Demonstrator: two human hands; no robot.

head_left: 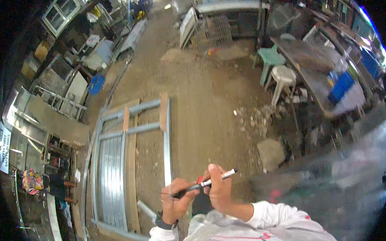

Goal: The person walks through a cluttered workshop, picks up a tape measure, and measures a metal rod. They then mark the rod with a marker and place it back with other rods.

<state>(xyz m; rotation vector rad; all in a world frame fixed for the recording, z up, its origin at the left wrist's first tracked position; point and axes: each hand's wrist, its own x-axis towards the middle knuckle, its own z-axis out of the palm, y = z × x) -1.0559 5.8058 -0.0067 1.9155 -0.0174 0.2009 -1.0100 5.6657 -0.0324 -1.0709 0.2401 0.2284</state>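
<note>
In front of my chest, my right hand [218, 189] pinches a white marker [218, 177] with a black end pointing up and to the right. My left hand [176, 198] is closed around a slim dark grey piece [189, 190] in line with the marker. Whether that piece is part of the marker or separate, I cannot tell. A small red thing [200, 180] shows between the hands. On the ground to the left lies a galvanized metal frame [167, 149], with a ribbed metal panel [111, 177] in its left half and wooden blocks at its far end.
A white stool [284, 76] and a green stool [270, 58] stand beside a cluttered worktable [309, 61] at the right. Rubble [258, 119] lies near the table. Scrap panels and frames line the left side, with a blue plastic item [96, 85]. A wire crate [213, 31] sits farther back.
</note>
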